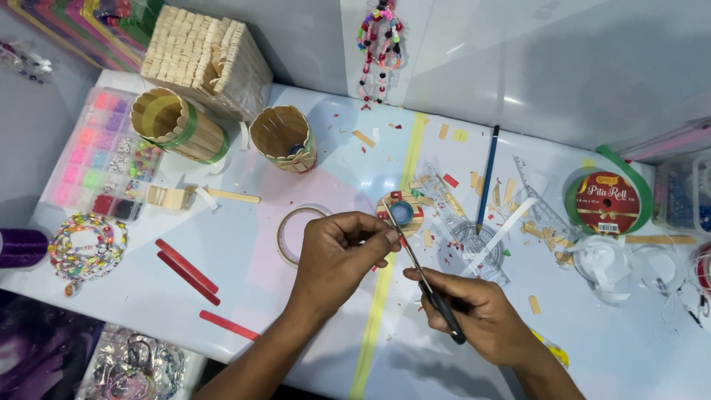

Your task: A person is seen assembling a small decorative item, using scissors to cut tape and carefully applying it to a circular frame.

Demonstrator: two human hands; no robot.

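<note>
Right now your scissors [422, 270] sit near the middle of the white table [311, 311], closer to its near edge, black handles low and thin blades slanting up toward the far side. Your right hand [481, 315] is closed around the handles. Your left hand [337, 255] is curled, thumb and fingertips pinched by the blade tips; whatever they grip is too small to make out. Just beyond the blade tips lies a small round wooden piece with a blue cap [401, 212] on it. Left of that lies a ring of clear tape [295, 233], partly under your left hand. A strip of yellow tape [385, 289] runs across the table under both hands. Right of the blades lie a clear protractor [474, 244] and a blue pencil [487, 178]. Three red craft sticks [189, 278] lie toward the left near edge. Two stick-built cups [222, 130] stand by the far left corner, and a green ribbon roll [607, 201] rests near the right edge.
</note>
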